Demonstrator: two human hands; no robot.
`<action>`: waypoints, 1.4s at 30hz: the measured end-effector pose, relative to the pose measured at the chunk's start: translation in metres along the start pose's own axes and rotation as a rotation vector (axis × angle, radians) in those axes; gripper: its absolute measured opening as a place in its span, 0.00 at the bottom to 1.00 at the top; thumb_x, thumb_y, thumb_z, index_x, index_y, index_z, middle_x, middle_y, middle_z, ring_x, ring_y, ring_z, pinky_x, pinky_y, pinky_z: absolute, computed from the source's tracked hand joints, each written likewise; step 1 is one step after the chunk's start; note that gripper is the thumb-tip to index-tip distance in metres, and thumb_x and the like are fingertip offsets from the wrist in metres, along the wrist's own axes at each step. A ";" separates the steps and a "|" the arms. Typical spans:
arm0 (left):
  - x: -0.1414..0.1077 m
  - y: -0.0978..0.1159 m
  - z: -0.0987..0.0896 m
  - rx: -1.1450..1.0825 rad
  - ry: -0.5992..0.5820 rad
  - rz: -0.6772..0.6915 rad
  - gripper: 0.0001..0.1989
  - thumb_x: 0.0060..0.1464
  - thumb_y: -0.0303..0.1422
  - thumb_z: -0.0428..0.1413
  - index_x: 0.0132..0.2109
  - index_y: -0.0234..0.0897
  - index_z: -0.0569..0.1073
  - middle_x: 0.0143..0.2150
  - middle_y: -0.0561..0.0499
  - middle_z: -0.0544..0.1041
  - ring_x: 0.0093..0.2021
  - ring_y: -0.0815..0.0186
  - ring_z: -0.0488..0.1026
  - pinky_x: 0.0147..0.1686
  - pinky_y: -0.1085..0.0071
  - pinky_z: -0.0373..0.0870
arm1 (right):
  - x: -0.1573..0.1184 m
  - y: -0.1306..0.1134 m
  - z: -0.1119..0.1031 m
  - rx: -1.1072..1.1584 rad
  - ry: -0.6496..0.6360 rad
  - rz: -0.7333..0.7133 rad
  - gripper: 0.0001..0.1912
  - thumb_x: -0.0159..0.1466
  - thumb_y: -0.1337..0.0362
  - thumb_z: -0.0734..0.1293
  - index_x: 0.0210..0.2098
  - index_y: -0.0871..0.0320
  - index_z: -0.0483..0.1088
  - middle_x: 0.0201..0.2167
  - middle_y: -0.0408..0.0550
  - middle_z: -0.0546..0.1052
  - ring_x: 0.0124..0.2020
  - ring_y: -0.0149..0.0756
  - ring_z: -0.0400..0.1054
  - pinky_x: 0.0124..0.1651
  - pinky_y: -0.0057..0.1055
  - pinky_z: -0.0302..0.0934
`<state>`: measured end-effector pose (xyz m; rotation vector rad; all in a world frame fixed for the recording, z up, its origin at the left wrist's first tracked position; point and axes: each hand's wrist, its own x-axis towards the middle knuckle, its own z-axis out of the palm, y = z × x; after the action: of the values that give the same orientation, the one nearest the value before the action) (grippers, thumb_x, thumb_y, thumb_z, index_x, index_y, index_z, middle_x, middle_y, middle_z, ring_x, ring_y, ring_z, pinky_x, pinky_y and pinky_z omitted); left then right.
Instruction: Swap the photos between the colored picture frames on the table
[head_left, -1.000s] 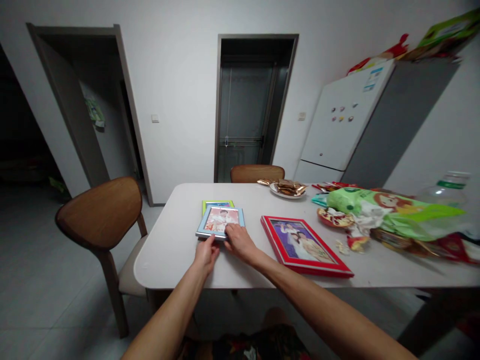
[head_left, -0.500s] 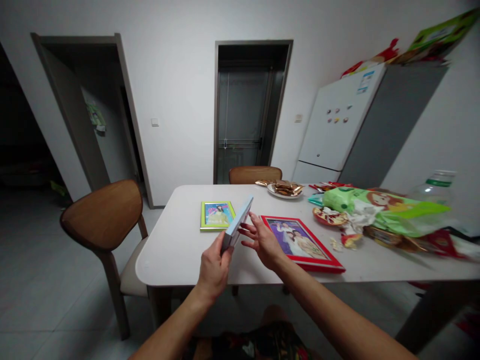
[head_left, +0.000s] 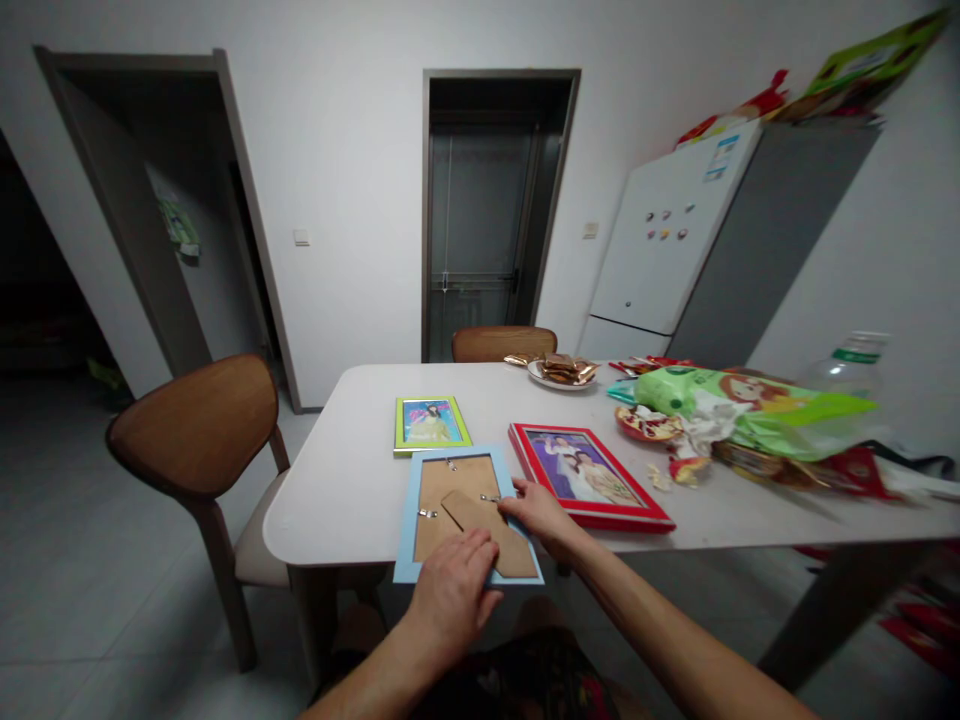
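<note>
A light blue picture frame (head_left: 406,545) lies face down at the table's front edge, its lower end jutting past it. Its brown backboard (head_left: 435,490) carries a slanting stand leg and several metal clips. My left hand (head_left: 455,590) rests on the lower part of the back, fingers stretched out together over the stand leg. At the right side, my right hand (head_left: 536,510) grips the frame's edge, fingertips beside the right-hand clip (head_left: 491,498). Just beyond lies a lime-green picture frame (head_left: 399,436), picture up. A red picture frame (head_left: 634,520) with a group photo lies near my right hand.
Snack packets sit on a white plate (head_left: 561,384) at the back. To the right lie pomegranate pieces (head_left: 652,426), a green plastic bag (head_left: 787,415) and a clear bottle (head_left: 855,365). Wooden chairs stand left (head_left: 199,425) and behind the table (head_left: 504,344).
The blue frame has gone from tilted up in my left hand to lying back side up. My left hand has moved onto its back, and my right hand has come to its right edge.
</note>
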<state>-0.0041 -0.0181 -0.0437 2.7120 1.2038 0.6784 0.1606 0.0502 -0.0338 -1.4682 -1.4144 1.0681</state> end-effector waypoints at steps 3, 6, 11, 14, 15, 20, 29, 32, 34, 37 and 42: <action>-0.005 -0.010 -0.009 0.023 -0.074 -0.142 0.28 0.41 0.35 0.58 0.51 0.32 0.63 0.55 0.41 0.63 0.55 0.57 0.58 0.55 0.57 0.54 | 0.008 0.008 0.001 -0.366 0.046 -0.068 0.19 0.45 0.70 0.60 0.38 0.65 0.68 0.26 0.48 0.75 0.26 0.32 0.66 0.26 0.24 0.55; -0.011 -0.022 -0.015 0.052 -0.113 -0.271 0.34 0.38 0.42 0.59 0.52 0.32 0.61 0.56 0.38 0.60 0.57 0.53 0.55 0.55 0.53 0.49 | 0.010 0.010 0.005 -0.590 0.060 -0.133 0.18 0.47 0.69 0.61 0.38 0.64 0.69 0.30 0.51 0.75 0.29 0.34 0.67 0.29 0.25 0.55; -0.016 -0.032 -0.018 0.057 -0.164 -0.329 0.36 0.37 0.46 0.58 0.52 0.31 0.61 0.57 0.36 0.58 0.58 0.53 0.53 0.56 0.53 0.46 | 0.009 0.012 0.011 -0.816 0.089 -0.143 0.16 0.49 0.65 0.62 0.37 0.65 0.70 0.34 0.56 0.73 0.36 0.38 0.66 0.36 0.27 0.55; -0.017 -0.032 -0.018 0.047 -0.150 -0.307 0.32 0.38 0.45 0.58 0.50 0.32 0.63 0.56 0.37 0.60 0.57 0.54 0.54 0.56 0.54 0.46 | 0.010 0.014 0.011 -0.870 0.105 -0.204 0.22 0.49 0.65 0.62 0.44 0.65 0.66 0.39 0.56 0.70 0.40 0.39 0.64 0.40 0.27 0.54; -0.018 -0.033 -0.018 0.042 -0.143 -0.297 0.30 0.38 0.44 0.58 0.48 0.33 0.64 0.56 0.38 0.61 0.57 0.54 0.54 0.56 0.54 0.46 | 0.010 0.015 0.012 -0.870 0.107 -0.231 0.23 0.50 0.65 0.62 0.46 0.63 0.65 0.41 0.56 0.69 0.41 0.38 0.64 0.42 0.27 0.54; -0.021 -0.035 -0.016 0.011 -0.111 -0.261 0.23 0.37 0.41 0.60 0.41 0.35 0.66 0.55 0.39 0.62 0.57 0.56 0.56 0.55 0.54 0.46 | 0.011 0.014 0.015 -0.876 0.106 -0.254 0.15 0.54 0.65 0.60 0.40 0.58 0.70 0.40 0.51 0.68 0.40 0.34 0.64 0.42 0.25 0.53; -0.023 -0.039 -0.011 -0.063 -0.066 -0.256 0.19 0.36 0.36 0.62 0.35 0.36 0.65 0.53 0.40 0.65 0.55 0.56 0.58 0.55 0.52 0.45 | 0.011 0.005 0.021 -0.980 0.160 -0.193 0.12 0.57 0.60 0.58 0.36 0.53 0.71 0.36 0.49 0.67 0.35 0.34 0.65 0.33 0.26 0.53; -0.024 -0.042 -0.010 -0.085 -0.066 -0.245 0.17 0.38 0.35 0.61 0.36 0.36 0.65 0.52 0.41 0.66 0.55 0.56 0.58 0.55 0.51 0.45 | 0.013 0.005 0.023 -1.025 0.167 -0.168 0.13 0.59 0.58 0.57 0.38 0.51 0.70 0.36 0.49 0.66 0.35 0.34 0.65 0.31 0.26 0.52; -0.024 -0.043 -0.010 -0.093 -0.072 -0.239 0.16 0.39 0.34 0.60 0.36 0.36 0.65 0.52 0.41 0.66 0.55 0.57 0.58 0.55 0.51 0.44 | 0.014 0.005 0.025 -1.055 0.169 -0.159 0.14 0.59 0.57 0.56 0.41 0.51 0.68 0.37 0.49 0.66 0.36 0.35 0.65 0.31 0.26 0.52; -0.023 -0.044 -0.012 -0.098 -0.072 -0.235 0.15 0.39 0.33 0.60 0.35 0.36 0.65 0.52 0.42 0.66 0.55 0.58 0.59 0.56 0.52 0.44 | 0.016 0.005 0.025 -1.086 0.181 -0.164 0.17 0.59 0.58 0.56 0.47 0.50 0.64 0.38 0.50 0.66 0.36 0.36 0.65 0.31 0.27 0.53; -0.025 -0.045 -0.010 -0.110 -0.059 -0.227 0.16 0.40 0.33 0.59 0.38 0.36 0.66 0.52 0.41 0.66 0.55 0.57 0.59 0.55 0.50 0.43 | 0.017 0.000 0.025 -1.059 0.177 -0.199 0.17 0.59 0.59 0.57 0.46 0.53 0.65 0.38 0.52 0.67 0.37 0.39 0.64 0.35 0.30 0.55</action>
<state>-0.0539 -0.0058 -0.0552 2.4399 1.3876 0.6103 0.1369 0.0669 -0.0421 -1.9779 -2.0591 -0.0228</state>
